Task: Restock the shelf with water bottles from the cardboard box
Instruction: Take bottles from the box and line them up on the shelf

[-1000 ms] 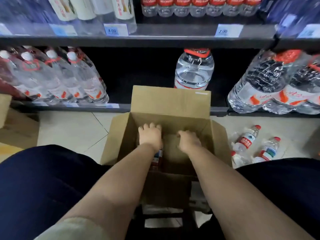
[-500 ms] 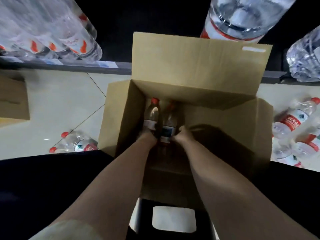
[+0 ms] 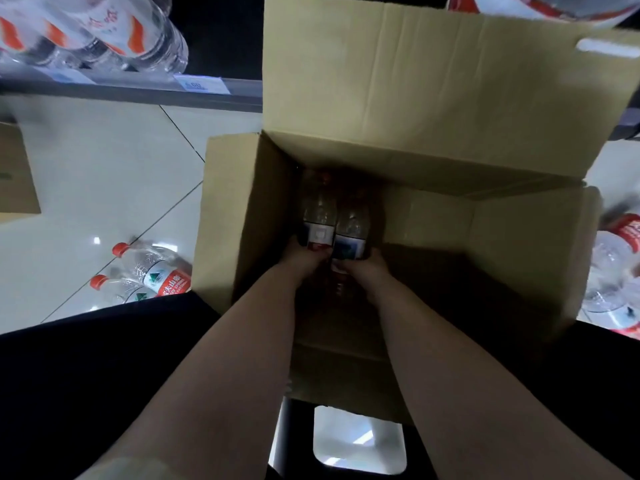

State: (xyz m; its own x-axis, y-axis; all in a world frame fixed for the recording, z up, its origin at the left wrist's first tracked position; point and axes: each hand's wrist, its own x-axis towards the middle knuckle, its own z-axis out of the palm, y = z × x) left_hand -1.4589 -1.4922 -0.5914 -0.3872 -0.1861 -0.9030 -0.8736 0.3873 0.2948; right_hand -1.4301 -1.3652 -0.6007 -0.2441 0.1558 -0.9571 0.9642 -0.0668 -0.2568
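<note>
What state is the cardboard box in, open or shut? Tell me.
Open. The cardboard box has its far flap raised, and both hands reach inside, each holding a bottle.

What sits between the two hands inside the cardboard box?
In the head view, two water bottles stand side by side between the left hand and right hand, inside the cardboard box.

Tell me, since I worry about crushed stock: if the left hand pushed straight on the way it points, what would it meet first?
The left hand already grips a clear plastic water bottle; beyond that, probably the brown cardboard box's far wall, though depth is unclear.
</note>
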